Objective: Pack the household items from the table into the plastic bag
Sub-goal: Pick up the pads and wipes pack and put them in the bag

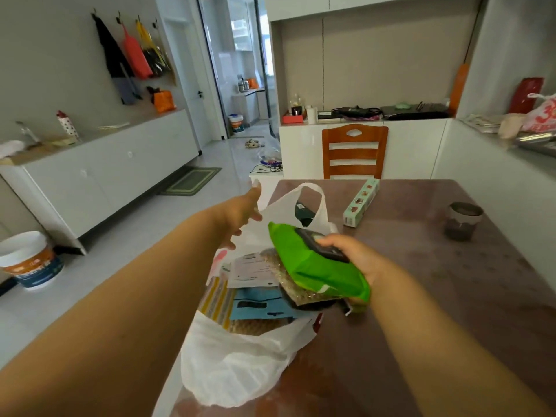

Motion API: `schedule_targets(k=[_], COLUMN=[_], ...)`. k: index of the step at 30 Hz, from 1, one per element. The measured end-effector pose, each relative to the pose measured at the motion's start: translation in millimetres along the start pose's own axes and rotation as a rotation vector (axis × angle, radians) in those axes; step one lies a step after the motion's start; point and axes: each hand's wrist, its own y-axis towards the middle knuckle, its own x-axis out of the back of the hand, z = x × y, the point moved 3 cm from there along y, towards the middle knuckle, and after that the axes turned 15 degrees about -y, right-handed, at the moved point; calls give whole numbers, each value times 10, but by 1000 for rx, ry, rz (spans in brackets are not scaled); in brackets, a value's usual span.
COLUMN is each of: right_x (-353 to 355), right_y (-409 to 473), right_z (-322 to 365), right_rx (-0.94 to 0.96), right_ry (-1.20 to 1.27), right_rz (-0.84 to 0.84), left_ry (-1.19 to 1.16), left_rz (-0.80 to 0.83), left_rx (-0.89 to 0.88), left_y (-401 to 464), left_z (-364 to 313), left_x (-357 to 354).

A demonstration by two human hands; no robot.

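- The plastic bag (240,362) lies on its side at the near left corner of the table (451,296), mouth facing away, so flat packets already slide in along the tabletop.
- Just above the bag's mouth, the right hand (358,257) grips a green packet (313,266) with a dark flat item (322,245) pinned on top under the thumb, wrist angled in, likely to feed both in together.
- Beyond the mouth, the left hand (243,212) reaches with fingers spread wide against the bag's far side near its handle (310,191), apparently holding it open.
- Farther from the bag, a long box (361,203) and a jar (461,221) wait unpacked.
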Motion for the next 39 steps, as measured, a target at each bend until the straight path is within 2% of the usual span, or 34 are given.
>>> schedule_targets(k=[7,11,19,25,29,36,39], right_x=[-642,-784,-704,-576,-586,-636,-624], right_y=[575,708,799,851,882,997,991], right_z=[97,73,53,-127,-111,70,204], right_rx=[-141,-103,18,-120,-105,-43,-34], right_ry=[-129,-719,-1123,-1387,-1469,-1461,-1505], right_rz=[16,-95,-122,24,59,82,31], left_ry=[12,26,19,114,192,660,676], left_rz=[-45,-43,7,120,85,114,122], left_rx=[-38,-23,32,352,369,420,428], left_y=[73,134,256,224,161,53,48], left_z=[69,74,106,348,310,284,334], left_x=[34,-13,-39,20,74,116,219])
